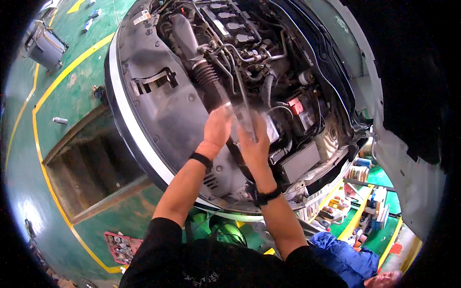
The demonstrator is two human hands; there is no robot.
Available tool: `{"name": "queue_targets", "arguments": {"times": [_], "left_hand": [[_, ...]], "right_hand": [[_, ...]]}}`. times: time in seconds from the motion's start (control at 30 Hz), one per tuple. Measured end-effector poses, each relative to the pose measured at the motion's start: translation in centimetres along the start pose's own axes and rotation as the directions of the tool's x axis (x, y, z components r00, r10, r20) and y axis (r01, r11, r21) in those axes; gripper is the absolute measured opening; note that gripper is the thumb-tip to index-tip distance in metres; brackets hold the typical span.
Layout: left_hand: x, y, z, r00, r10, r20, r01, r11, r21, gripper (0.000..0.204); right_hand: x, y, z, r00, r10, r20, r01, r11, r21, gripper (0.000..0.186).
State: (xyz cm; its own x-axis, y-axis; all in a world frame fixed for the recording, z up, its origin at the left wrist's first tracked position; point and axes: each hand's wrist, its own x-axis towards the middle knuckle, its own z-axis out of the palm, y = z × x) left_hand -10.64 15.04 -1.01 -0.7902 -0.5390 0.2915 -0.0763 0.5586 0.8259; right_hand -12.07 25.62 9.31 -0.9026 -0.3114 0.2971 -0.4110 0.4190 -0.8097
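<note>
Both hands are close together over the engine bay of a car, beside the black ribbed air intake hose (206, 76). My left hand (217, 128) is closed, its fingertips smeared by motion around a pale, blurred thing I cannot make out. Just to its right, my right hand (254, 139) is closed on a long thin grey rod (245, 98), which slants up and away toward the engine. Part of the rod is hidden at the palm. A dark band circles each wrist.
A red-capped battery terminal (296, 105) and a grey box (300, 162) lie right of my hands. Black front panel (158, 110) spans the left. A floor pit (91, 168) lies beyond the bumper. A person in blue (343, 259) is low at the right, near shelves of parts.
</note>
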Motion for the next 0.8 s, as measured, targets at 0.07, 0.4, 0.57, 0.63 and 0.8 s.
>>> {"name": "queue_targets", "arguments": {"times": [0.07,0.4,0.57,0.63,0.8], "left_hand": [[0.2,-0.5,-0.1,0.999,0.034,-0.009,-0.035,0.997,-0.071,0.023],[0.5,-1.0,-1.8,0.951,-0.024,0.309,0.022,1.000,0.007,0.017],[0.5,-0.9,-2.0,0.950,-0.014,0.311,0.014,1.000,0.002,0.019],[-0.2,-2.4,-0.7,0.911,0.106,0.398,-0.061,0.990,-0.124,0.023],[-1.8,-4.1,0.5,0.955,0.013,0.297,0.005,0.998,-0.059,0.019]], "right_hand": [[0.8,1.1,1.0,0.997,-0.051,0.056,0.055,0.995,-0.078,0.026],[0.6,1.8,4.2,1.000,-0.027,-0.008,0.025,0.982,-0.187,0.034],[1.3,2.0,4.2,0.997,-0.041,0.065,0.054,0.976,-0.209,0.029],[1.2,3.1,4.2,0.994,-0.069,0.088,0.090,0.961,-0.261,0.027],[0.7,2.5,4.5,0.996,0.005,0.088,0.006,0.993,-0.120,0.030]]}}
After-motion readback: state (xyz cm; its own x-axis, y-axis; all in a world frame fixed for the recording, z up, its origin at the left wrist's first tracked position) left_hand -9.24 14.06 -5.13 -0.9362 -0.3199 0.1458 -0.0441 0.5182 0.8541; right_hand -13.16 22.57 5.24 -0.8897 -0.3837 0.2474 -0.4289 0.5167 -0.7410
